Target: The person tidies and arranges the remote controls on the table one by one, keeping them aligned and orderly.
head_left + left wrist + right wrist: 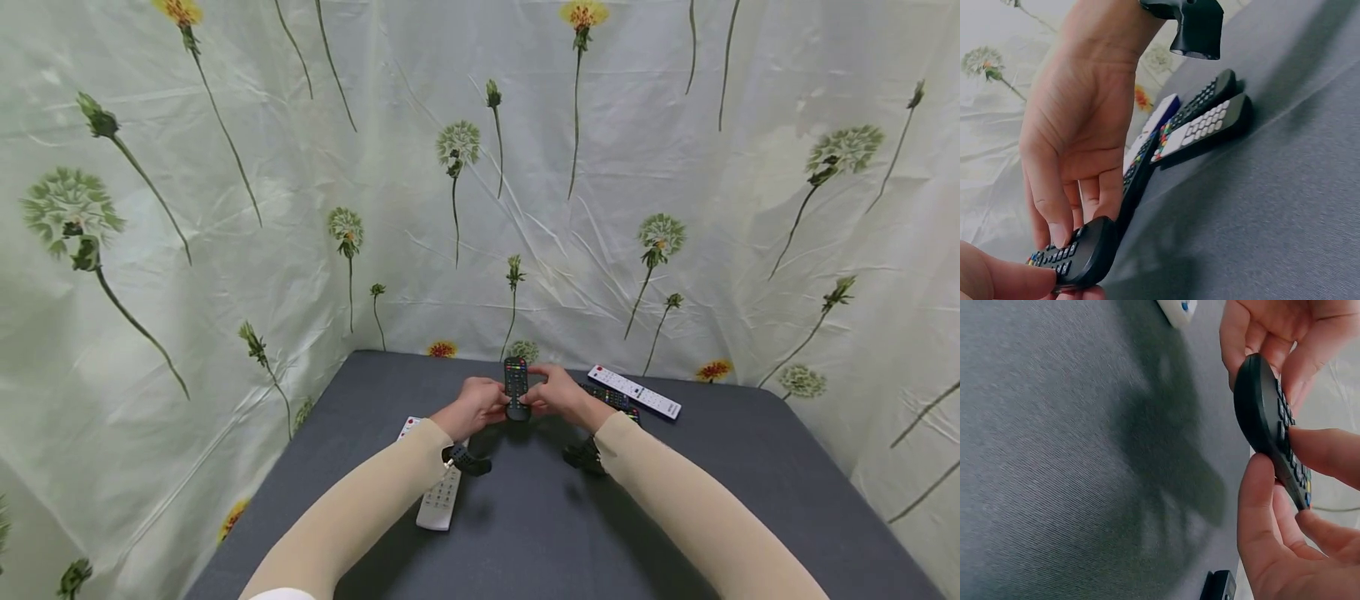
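Note:
A black remote control with rows of small keys and a few coloured buttons stands raised over the table between both hands. My left hand grips its left side; in the left wrist view the left thumb lies across the keys. My right hand pinches the other side, and the right wrist view has its thumb and fingers on the key face and the rounded back. The remote's shadow and those of the hands fall on the grey tabletop.
A pale remote lies beneath the left forearm. Right of the hands, a white remote and a black remote lie close together, with a silver-faced remote among them. Flowered white cloth hangs behind the table.

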### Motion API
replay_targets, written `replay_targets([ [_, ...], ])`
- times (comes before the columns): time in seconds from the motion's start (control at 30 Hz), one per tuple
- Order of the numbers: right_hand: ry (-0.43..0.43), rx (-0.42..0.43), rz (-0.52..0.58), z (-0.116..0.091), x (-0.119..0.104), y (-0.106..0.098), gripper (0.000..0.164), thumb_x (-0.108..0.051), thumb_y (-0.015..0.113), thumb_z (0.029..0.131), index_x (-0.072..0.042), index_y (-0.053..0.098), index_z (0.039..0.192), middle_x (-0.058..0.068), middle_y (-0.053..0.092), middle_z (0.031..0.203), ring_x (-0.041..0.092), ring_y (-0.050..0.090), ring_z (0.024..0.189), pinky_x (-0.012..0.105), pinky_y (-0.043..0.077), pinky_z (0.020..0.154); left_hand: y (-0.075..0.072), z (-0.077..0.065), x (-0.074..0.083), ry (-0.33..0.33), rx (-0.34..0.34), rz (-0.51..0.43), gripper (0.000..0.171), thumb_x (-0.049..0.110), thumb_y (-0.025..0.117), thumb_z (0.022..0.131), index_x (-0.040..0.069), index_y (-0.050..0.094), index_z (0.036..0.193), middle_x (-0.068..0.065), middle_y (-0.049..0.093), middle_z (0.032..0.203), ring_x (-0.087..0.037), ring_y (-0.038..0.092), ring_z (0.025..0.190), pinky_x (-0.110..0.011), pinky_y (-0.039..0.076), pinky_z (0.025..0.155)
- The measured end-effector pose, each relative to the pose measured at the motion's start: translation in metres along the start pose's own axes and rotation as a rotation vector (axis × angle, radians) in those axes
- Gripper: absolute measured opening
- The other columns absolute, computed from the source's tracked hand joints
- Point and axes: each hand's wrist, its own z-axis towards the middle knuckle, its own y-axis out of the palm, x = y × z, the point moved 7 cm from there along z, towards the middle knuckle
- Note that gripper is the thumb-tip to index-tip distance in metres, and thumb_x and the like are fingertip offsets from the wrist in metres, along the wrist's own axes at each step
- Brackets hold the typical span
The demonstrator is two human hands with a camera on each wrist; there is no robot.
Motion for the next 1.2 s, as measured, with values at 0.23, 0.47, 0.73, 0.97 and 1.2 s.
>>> replay_targets([
  [0.23,-0.064,0.026,-0.024,-0.018,-0.004,0.005,0.08,0.002,0.073,0.087,-0.005,0.032,0.155,0.02,0.069,0.106,0.024,0.07,0.085,0.052,0.055,0.088,-0.004,-0.014,0.005,0.063,0.006,0.053,0.036,-0.011,0.064,0.088,-0.007,0.064,0.123,-0.024,0.065,0.113,-0.025,0.072,0.083,-0.041,0.06,0.077],
  [0.47,-0.124,0.029,-0.032,-0.037,-0.001,0.015,0.082,-0.001,0.075,0.087,-0.006,0.03,0.156,0.018,0.068,0.1,0.022,0.068,0.082,0.044,0.058,0.08,-0.009,-0.033,0.005,0.092,-0.008,0.094,0.044,-0.013,0.064,0.084,-0.004,0.063,0.126,-0.023,0.061,0.113,-0.025,0.07,0.081,-0.04,0.061,0.072],
  [0.73,-0.136,0.032,-0.023,-0.054,0.007,0.026,0.083,0.002,0.076,0.084,-0.008,0.034,0.155,0.019,0.064,0.099,0.024,0.067,0.083,0.049,0.058,0.081,-0.013,-0.053,-0.002,0.099,-0.025,0.116,0.045,-0.011,0.063,0.083,-0.004,0.062,0.128,-0.02,0.062,0.108,-0.024,0.068,0.08,-0.042,0.06,0.075],
  [0.97,-0.136,0.018,0.001,-0.066,0.013,0.039,0.085,0.002,0.077,0.083,-0.006,0.032,0.155,0.019,0.063,0.099,0.022,0.068,0.081,0.047,0.059,0.078,-0.019,-0.065,-0.011,0.071,-0.041,0.084,0.039,-0.006,0.055,0.088,-0.008,0.061,0.126,-0.021,0.065,0.108,-0.024,0.069,0.086,-0.04,0.06,0.077],
  [1.2,-0.134,-0.027,0.025,-0.077,0.021,0.051,0.084,0.004,0.075,0.084,-0.001,0.029,0.154,0.02,0.063,0.099,0.022,0.068,0.081,0.046,0.06,0.076,-0.023,-0.08,-0.021,0.031,-0.059,0.048,0.039,0.006,0.048,0.094,-0.011,0.059,0.127,-0.019,0.062,0.104,-0.024,0.063,0.083,-0.037,0.059,0.073],
])
